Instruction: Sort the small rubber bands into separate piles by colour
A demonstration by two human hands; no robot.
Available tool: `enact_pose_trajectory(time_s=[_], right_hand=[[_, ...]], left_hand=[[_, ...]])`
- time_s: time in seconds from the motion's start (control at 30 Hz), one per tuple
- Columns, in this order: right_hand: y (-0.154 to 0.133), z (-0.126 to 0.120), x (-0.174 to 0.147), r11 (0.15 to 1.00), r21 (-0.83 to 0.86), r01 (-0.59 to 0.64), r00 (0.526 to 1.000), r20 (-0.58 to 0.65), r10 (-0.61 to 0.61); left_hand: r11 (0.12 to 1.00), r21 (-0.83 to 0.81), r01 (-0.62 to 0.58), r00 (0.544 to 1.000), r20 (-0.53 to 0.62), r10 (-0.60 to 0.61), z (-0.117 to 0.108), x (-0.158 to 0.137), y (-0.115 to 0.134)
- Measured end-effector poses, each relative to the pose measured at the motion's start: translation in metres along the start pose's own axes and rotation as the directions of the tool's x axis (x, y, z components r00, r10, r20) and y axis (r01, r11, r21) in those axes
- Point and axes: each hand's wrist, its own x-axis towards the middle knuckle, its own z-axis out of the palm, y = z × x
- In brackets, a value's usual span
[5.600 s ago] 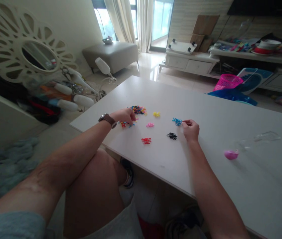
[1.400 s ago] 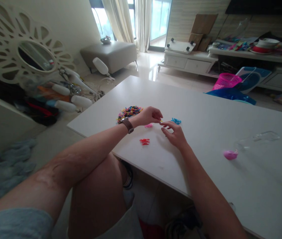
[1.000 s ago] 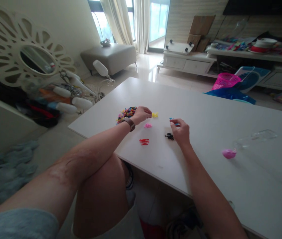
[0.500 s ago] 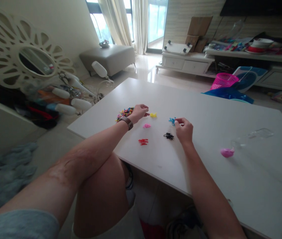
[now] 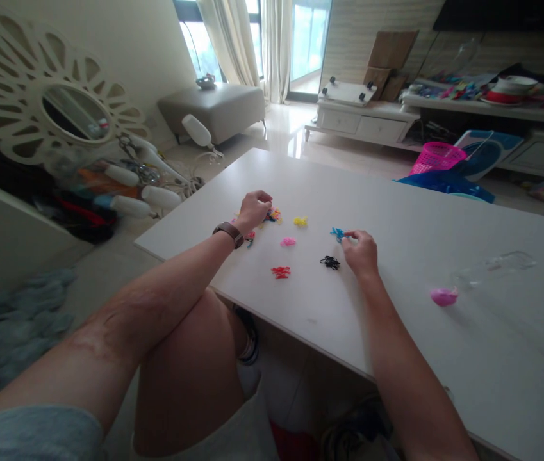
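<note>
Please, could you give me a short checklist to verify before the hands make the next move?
1. Yellow pile, pink pile, red pile and black pile lie apart: ok.
2. Mixed pile fully visible: not ok, left hand and wrist hide part.
3. Left hand holding a piece: cannot tell.
4. Right hand at the blue pile: ok.
5. Right hand gripping a blue piece: cannot tell.
6. Clear container away from the piles: ok.

ok so I count one multicoloured heap of tiny bits (image 5: 274, 216), then five single-colour ones: yellow cluster (image 5: 300, 222), blue cluster (image 5: 337, 234), pink cluster (image 5: 288, 241), black cluster (image 5: 330, 262), red cluster (image 5: 280, 273), plus one rounded pink lump (image 5: 444, 297)
</note>
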Motion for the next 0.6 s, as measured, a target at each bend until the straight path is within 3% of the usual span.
enact_pose_trajectory(time_s=[0.13,0.3,0.43,0.6], right_hand=[[0.002,0.000,0.001,0.999,0.038,-0.001,1.000,-0.001,0.001],[0.001,0.000,0.001,0.997,0.075,-0.032,0.999,0.004,0.032],[0.000,0.000,0.001,0.996,0.080,-0.032,0.999,-0.012,0.033],[-0.001,-0.001,0.001,0.995,0.094,-0.047,0.999,-0.019,0.049]], left_hand=[[0.999,-0.005,0.035,0.999,-0.016,-0.035,-0.012,0.001,-0.003],[0.994,-0.012,0.110,0.972,0.209,-0.105,-0.030,-0.004,-0.008],[0.986,0.145,0.082,0.919,0.372,-0.131,-0.050,-0.008,-0.009],[0.929,0.368,0.044,0.861,0.458,-0.222,-0.061,-0.007,-0.009]])
